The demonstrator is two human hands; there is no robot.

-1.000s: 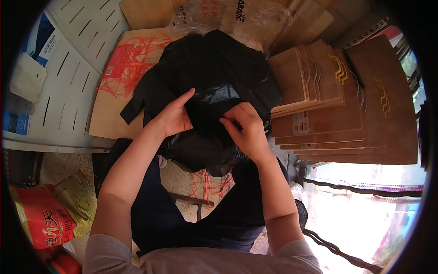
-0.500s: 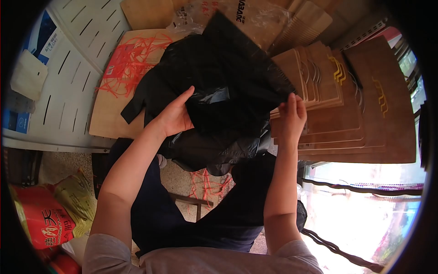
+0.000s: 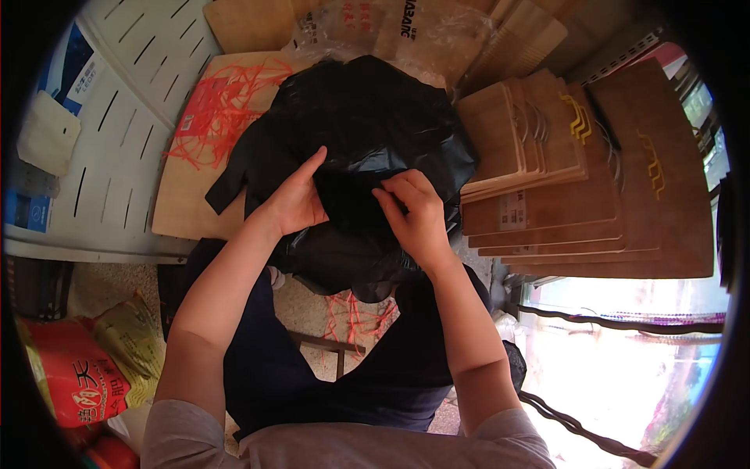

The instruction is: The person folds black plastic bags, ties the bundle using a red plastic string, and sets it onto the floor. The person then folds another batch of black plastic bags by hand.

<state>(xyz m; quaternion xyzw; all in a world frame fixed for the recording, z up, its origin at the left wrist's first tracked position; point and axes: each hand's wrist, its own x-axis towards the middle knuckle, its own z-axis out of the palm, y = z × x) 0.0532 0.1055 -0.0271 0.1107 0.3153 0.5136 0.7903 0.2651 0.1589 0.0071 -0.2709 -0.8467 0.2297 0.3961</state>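
A heap of black plastic bags [image 3: 375,102] lies before me, above my knees. My left hand [image 3: 295,205] is at its near left side, thumb stretched upward, with a folded part of a black plastic bag [image 3: 351,205] resting between thumb and fingers. The tips of those fingers are hidden by the plastic. To the right of that fold, my right hand [image 3: 418,215] pinches the plastic with thumb and fingertips, close to the left hand. Exactly which layer it grips is hard to make out.
Red plastic strips [image 3: 226,109] lie on a wooden board [image 3: 176,207] at left, with more strips [image 3: 355,316] on the floor. Wooden boards with handles [image 3: 539,180] stand at right. White perforated panels [image 3: 117,133] and a red-and-yellow sack [image 3: 86,375] are on the left.
My right hand has come left and down from the bag's far right corner to near my left hand, folding the raised sheet of plastic over. My left hand has hardly moved.
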